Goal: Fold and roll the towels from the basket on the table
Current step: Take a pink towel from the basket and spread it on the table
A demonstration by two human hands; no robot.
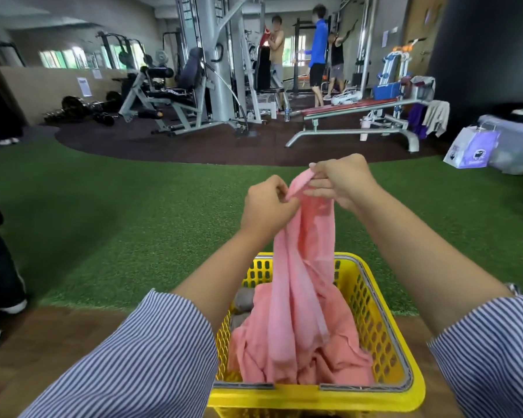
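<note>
both hands, left (267,203) and right (341,184), pinched the top edge of a pink towel (302,282) at frame centre; its long axis hung straight down into the yellow basket (384,321) at the lower centre, hands about equally near.

Pink terry towel (302,267), yellow perforated plastic basket (375,312), grey rolled towel (243,298) inside; blue-white pinstripe sleeves (139,357); green turf floor (118,212).
</note>
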